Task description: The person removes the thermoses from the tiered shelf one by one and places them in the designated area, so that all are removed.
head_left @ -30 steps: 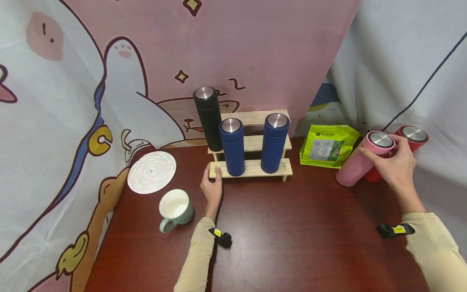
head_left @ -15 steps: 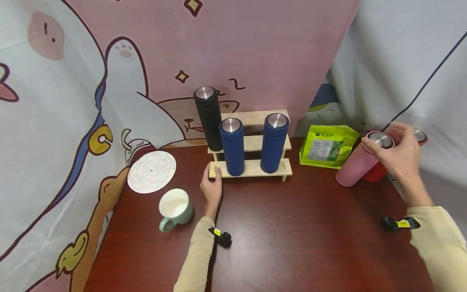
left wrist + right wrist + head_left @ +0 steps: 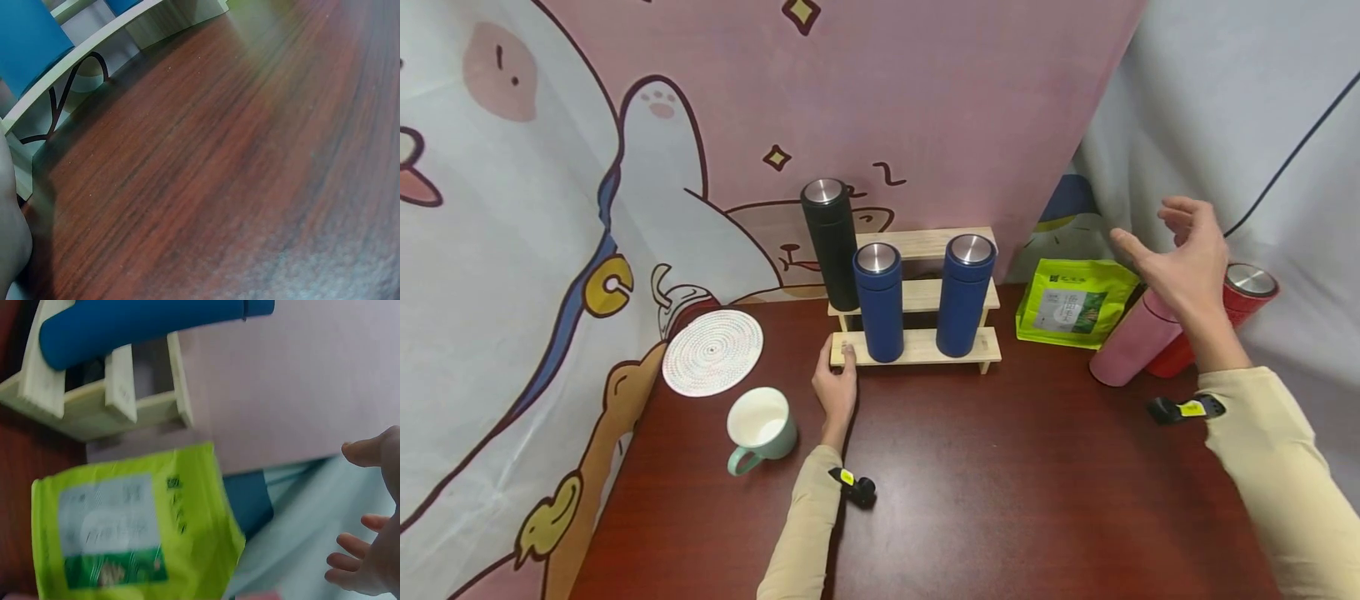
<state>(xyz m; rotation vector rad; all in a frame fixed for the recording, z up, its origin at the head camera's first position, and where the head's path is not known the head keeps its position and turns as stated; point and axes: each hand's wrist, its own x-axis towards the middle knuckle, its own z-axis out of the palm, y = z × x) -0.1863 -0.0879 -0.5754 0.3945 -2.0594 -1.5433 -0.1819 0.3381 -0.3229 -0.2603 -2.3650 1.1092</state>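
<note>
Dark wood table (image 3: 1000, 467): right hand (image 3: 1183, 254) hovers empty with fingers spread just above the tilted pink flask (image 3: 1131, 337), whose long axis leans up-right against the red flask (image 3: 1236, 304); left hand (image 3: 837, 385) rests flat against the wooden rack (image 3: 917, 350).

dark red-brown wood table (image 3: 970, 467). on it: stepped wooden rack (image 3: 917, 346) at back centre, round woven coaster (image 3: 712, 352) w/ mint mug (image 3: 760, 429) just in front at left, green pouch (image 3: 1071, 302), pink flask (image 3: 1131, 340) & red flask (image 3: 1221, 312) at right.
</note>
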